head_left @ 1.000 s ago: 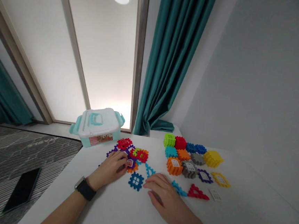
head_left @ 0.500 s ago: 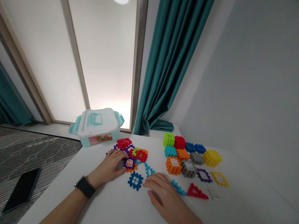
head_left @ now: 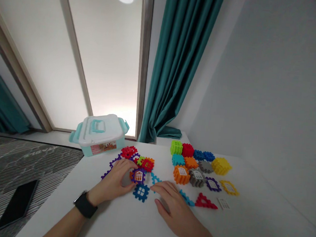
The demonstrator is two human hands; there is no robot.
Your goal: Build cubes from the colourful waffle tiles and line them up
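My left hand (head_left: 115, 177) is at the loose pile of plastic tiles on the left, its forefinger and thumb closed about the left side of a purple window tile (head_left: 138, 175). Just below that tile lies a blue window tile (head_left: 140, 193), flat on the table. Red puzzle-edged tiles (head_left: 129, 152) and more purple tiles (head_left: 114, 162) spread behind the hand, which partly covers them. My right hand (head_left: 176, 208) rests low over the table with fingers loosely bent and apart. Its fingertips are beside a light blue triangle tile (head_left: 156, 178), partly hidden by them.
Sorted stacks stand at the right, among them yellow (head_left: 221, 166), orange (head_left: 181, 174) and grey (head_left: 197, 177). In front of them lie a red triangle (head_left: 206, 201) and a white window piece (head_left: 223, 203). A lidded box (head_left: 101, 134) sits at the back left; a black phone-like slab (head_left: 19, 202) is left of the table.
The purple window tile has shifted slightly right and towards me with my left hand, showing more of its face. Purple tiles at the pile's left are more spread out. My right hand is nearly still.
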